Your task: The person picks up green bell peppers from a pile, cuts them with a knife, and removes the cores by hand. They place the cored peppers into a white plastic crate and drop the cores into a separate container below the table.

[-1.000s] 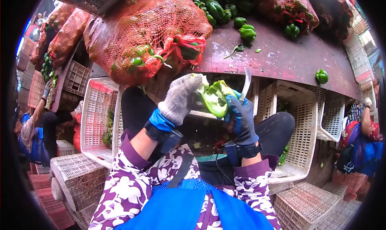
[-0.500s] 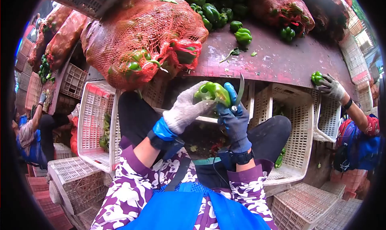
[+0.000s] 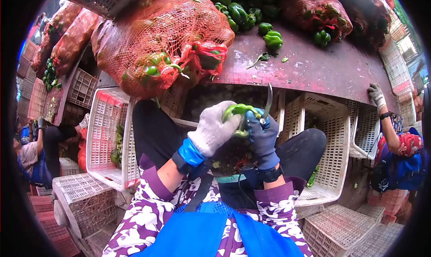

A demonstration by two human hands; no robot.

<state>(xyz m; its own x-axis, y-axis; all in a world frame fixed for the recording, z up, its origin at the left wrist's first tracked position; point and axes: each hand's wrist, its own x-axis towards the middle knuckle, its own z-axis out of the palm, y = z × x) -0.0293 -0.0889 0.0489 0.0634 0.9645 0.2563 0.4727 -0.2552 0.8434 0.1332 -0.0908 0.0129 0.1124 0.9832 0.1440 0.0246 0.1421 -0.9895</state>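
In the middle of the head view, my left hand [image 3: 214, 129], in a pale knit glove, is closed around a green bell pepper [image 3: 239, 109]. The pepper looks cut or torn, with an opening facing me. My right hand [image 3: 263, 142], in a grey-blue glove with blue fingertips, grips a small curved knife [image 3: 269, 100], its blade pointing up and its handle mostly hidden. Fingers of that hand also touch the pepper's right side. Both hands are above my lap, just in front of the table edge.
A red mesh sack [image 3: 157, 41] of peppers bulges over the table [image 3: 314, 64] at left. Loose peppers [image 3: 273, 40] lie farther back. White crates [image 3: 332, 144] flank my knees. A co-worker's gloved hand [image 3: 377, 95] rests at the table's right edge; another person sits far left.
My hands have turned the pepper, so its opening shows more and my left hand sits lower. The co-worker's hand at right has lost its pepper and moved right.
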